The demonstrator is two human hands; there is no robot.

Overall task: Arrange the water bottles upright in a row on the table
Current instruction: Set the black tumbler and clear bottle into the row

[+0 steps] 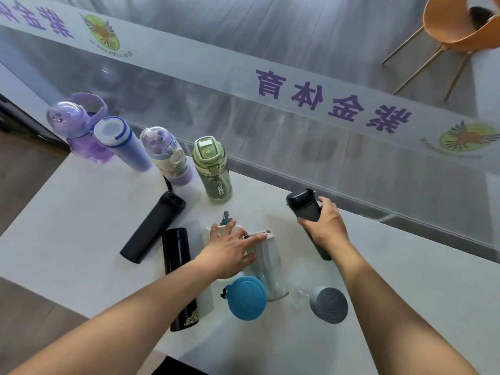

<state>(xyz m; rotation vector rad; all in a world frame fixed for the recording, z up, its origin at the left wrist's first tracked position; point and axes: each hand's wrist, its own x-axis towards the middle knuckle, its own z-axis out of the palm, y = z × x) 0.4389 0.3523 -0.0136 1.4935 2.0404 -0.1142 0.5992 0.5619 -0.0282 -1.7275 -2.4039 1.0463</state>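
Observation:
Several bottles stand upright in a row at the back of the white table [81, 217]: a purple bottle [81, 128], a blue-and-white bottle [121, 142], a lilac bottle [167, 155] and a green bottle [213, 169]. My right hand [324, 226] is shut on a black bottle [305, 205], holding it tilted above the table. My left hand [230, 247] rests on a clear white-lidded bottle [267, 266] that lies on its side. Two black flasks lie flat, one [153, 228] behind the other [178, 277]. A blue-bottomed bottle [246, 297] and a grey-bottomed bottle [328, 304] lie near the front.
A glass wall with a frosted band and purple lettering [324, 98] runs right behind the table's far edge. An orange chair [457, 25] stands beyond the glass. The table's left edge drops to a wooden floor [24, 171].

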